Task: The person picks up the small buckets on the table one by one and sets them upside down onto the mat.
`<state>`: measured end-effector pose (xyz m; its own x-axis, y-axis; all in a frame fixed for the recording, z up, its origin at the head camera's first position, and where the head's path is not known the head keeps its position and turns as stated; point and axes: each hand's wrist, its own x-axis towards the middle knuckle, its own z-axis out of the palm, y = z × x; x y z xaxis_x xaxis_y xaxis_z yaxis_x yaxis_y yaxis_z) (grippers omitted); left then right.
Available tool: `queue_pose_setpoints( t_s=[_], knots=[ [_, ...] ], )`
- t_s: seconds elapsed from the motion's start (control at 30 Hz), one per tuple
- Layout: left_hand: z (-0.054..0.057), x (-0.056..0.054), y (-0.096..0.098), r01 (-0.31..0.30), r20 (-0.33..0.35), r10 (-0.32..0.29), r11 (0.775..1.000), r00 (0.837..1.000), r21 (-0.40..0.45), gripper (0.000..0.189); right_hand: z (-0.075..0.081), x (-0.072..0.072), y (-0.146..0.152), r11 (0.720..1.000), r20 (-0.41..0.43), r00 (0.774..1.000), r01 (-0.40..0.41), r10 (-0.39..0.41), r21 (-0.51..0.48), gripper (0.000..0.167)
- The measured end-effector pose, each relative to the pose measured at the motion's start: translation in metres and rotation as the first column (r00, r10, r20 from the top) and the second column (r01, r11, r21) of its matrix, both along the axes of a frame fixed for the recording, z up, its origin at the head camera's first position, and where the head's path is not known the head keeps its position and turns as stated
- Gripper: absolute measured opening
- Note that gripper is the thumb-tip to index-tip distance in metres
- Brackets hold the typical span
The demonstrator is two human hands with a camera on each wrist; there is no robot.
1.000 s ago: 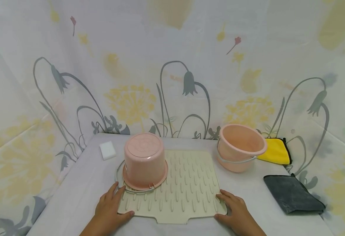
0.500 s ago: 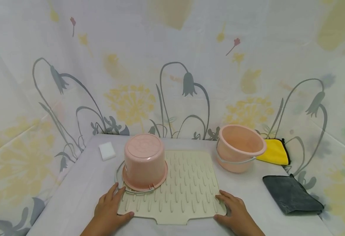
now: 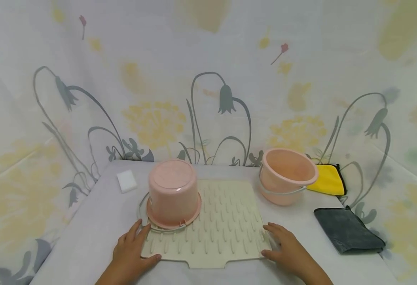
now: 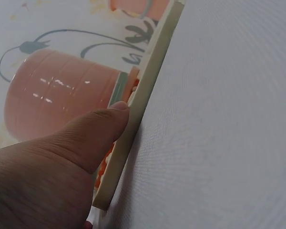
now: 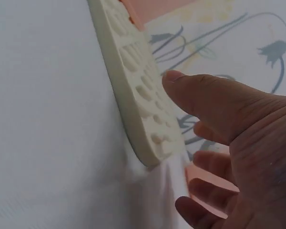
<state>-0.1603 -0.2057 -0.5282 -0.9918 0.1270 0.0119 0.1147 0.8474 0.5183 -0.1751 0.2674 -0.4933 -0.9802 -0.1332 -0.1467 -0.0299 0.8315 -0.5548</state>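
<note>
The left hand (image 3: 130,248) is at the near-left corner of a cream ridged mat (image 3: 226,219), its thumb on the near edge and its fingers stretched along the left edge; it touches the mat rather than clasping it. The right hand (image 3: 287,248) is released, fingers loosely bent at the near-right corner; whether its thumb touches the mat is unclear.

The mat lies mid-table, its tab toward the person. An upside-down pink bucket (image 3: 173,194) stands along the mat's left edge. A second pink bucket (image 3: 277,193) stands upright on the white-covered table (image 3: 94,221), just beside the mat's right edge, toward the table's far edge. A yellow cloth (image 3: 326,179) lies at the far-right corner, a grey cloth (image 3: 349,230) by the right edge, a white block (image 3: 126,181) near the far-left corner.

Judging from this layout, the mat is in place with one bucket overturned on it; the other bucket appears left to deal with.
</note>
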Motion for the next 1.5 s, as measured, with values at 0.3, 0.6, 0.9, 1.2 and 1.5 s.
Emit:
queue_pose_setpoints(
  t_s=[0.3, 0.6, 0.9, 1.2, 1.5],
  knots=[
    [-0.001, 0.000, 0.005, -0.005, 0.006, 0.005, 1.000, 1.000, 0.000, 0.102, 0.041, -0.020, 0.028, 0.981, -0.251, 0.964, -0.039, 0.087, 0.191, 0.075],
    [-0.003, 0.000, 0.004, -0.004, -0.005, 0.003, 1.000, 1.000, -0.024, 0.104, 0.075, -0.043, 0.049, 0.937, -0.539, 0.812, -0.025, 0.222, 0.348, 0.083],
    [0.001, 0.001, 0.003, -0.013, 0.012, 0.014, 1.000, 1.000, -0.027, 0.106, 0.084, -0.080, 0.073, 0.893, -0.589, 0.746, -0.018, 0.311, 0.449, 0.097],
    [0.005, 0.000, 0.000, -0.017, 0.068, 0.017, 1.000, 0.998, 0.000, 0.115, 0.086, -0.110, 0.082, 0.890, -0.478, 0.816, -0.094, 0.325, 0.446, 0.095],
    [0.005, -0.002, 0.001, -0.037, 0.088, 0.035, 0.999, 0.996, 0.030, 0.114, 0.082, -0.118, 0.080, 0.884, -0.389, 0.874, -0.090, 0.292, 0.460, 0.075]
  ],
)
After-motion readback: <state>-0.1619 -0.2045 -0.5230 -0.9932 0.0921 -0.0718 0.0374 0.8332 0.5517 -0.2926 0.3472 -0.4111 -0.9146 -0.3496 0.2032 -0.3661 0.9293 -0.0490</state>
